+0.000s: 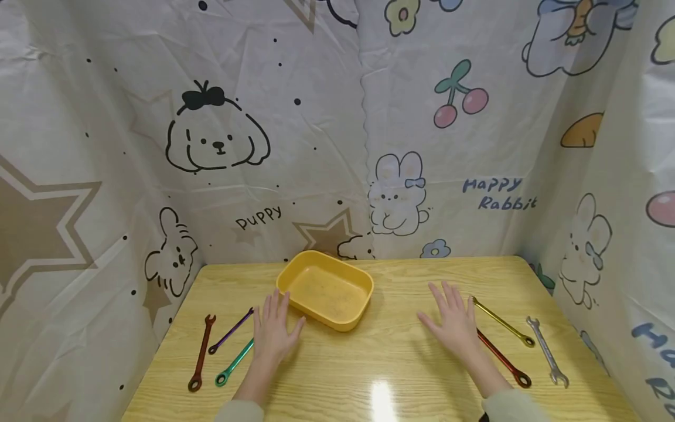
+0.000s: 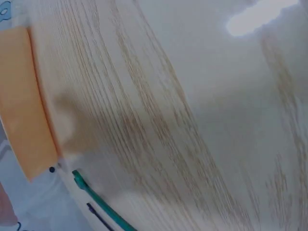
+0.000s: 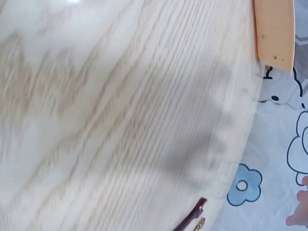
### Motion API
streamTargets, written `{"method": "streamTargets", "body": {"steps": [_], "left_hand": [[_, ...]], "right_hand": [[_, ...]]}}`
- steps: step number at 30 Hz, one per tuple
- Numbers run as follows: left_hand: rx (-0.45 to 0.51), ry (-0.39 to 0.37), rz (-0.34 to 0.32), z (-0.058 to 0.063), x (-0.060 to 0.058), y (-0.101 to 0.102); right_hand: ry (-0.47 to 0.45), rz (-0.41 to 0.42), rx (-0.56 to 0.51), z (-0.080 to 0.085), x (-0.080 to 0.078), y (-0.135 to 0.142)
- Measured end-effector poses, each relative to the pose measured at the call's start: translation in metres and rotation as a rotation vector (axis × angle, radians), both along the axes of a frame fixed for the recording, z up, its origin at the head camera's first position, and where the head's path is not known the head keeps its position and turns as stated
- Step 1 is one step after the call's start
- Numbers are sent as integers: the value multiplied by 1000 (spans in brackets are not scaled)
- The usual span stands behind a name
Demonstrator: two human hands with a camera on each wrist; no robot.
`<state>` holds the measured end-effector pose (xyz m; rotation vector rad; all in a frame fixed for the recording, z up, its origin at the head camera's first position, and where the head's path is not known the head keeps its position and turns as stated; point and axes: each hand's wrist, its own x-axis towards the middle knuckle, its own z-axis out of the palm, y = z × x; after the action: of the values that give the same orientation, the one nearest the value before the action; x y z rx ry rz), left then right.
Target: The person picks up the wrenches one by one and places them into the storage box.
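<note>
L hand (image 1: 275,328) & R hand (image 1: 454,319) both empty, fingers spread, above table (image 1: 401,343). Yellow bin (image 1: 327,290) approx 2 o'clock from L, 10 from R; L fingertips overlap it in head cam, can't tell if touching. Purple wrench (image 1: 232,330) at 9 from L, green wrench (image 1: 238,357) at 8. Yellow wrench (image 1: 501,320) at 3 from R, red wrench (image 1: 496,350) at 4. L wrist cam shows green's far tip, R wrist cam red's, both hidden in head cam. Brown wrench (image 1: 203,353) & silver wrench (image 1: 546,350): head cam only.
</note>
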<state>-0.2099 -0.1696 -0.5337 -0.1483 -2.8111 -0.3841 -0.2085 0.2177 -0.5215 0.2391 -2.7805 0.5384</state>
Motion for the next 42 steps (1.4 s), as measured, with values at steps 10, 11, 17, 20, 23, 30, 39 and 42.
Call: {"method": "streamTargets", "body": {"steps": [10, 11, 17, 20, 23, 30, 39, 42], "left_hand": [[82, 110, 55, -7, -17, -4], [82, 125, 59, -7, -18, -5], [96, 139, 82, -11, -25, -8], [107, 107, 95, -11, -26, -8], [105, 85, 107, -12, -28, -9], [99, 135, 124, -16, -38, -11], [94, 55, 168, -10, -51, -13], [97, 57, 174, -7, -54, -14]], "right_hand": [[40, -35, -150, -18, -8, -37], [40, -40, -156, -19, -9, -40], [1, -54, -182, -23, -13, -62], [-19, -53, -195, -23, -15, -73], [-26, -55, -208, -24, -17, -84], [-23, -54, -219, -31, -20, -104], [-42, -82, -228, -31, -25, -122], [-54, -91, -241, -31, -27, -127]]}}
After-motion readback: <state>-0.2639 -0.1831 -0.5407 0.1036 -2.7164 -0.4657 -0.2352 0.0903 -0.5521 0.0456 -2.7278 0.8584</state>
